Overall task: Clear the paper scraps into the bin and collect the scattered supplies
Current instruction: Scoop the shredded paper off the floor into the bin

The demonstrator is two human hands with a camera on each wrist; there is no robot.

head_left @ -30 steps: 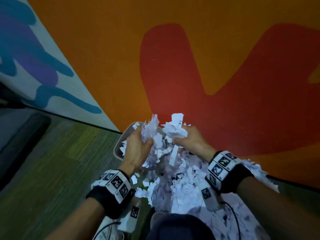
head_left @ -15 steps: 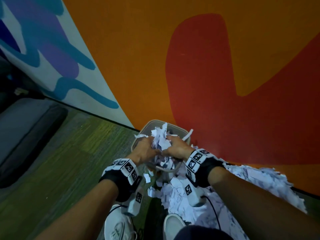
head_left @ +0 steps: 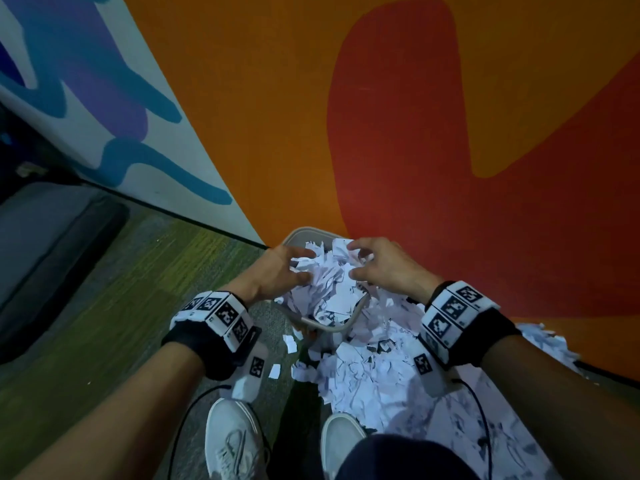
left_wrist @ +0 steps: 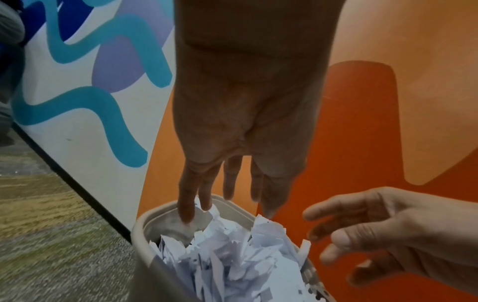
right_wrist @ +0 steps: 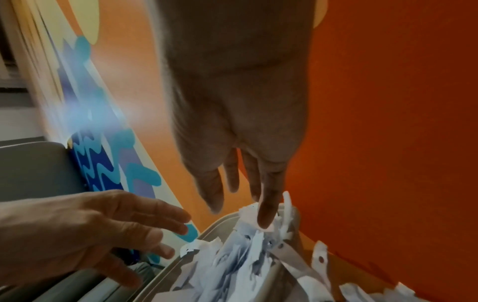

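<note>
- Bare forearms, no sleeves.
- Black wristband (head_left: 194,344) on left wrist, topped with white blocks printed with black-and-white square markers.
- Matching black band (head_left: 485,336) with marker blocks on right wrist.
- White camera pod (head_left: 250,374) under each wrist, thin black cable (head_left: 188,420) trailing back.
- White lace-up sneakers (head_left: 230,441).
- Dark trousers (head_left: 398,459).

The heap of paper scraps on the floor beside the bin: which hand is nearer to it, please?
Right. The right hand is over the right side of the bin, next to the heap; the left hand is over its left side, farther away.
</note>
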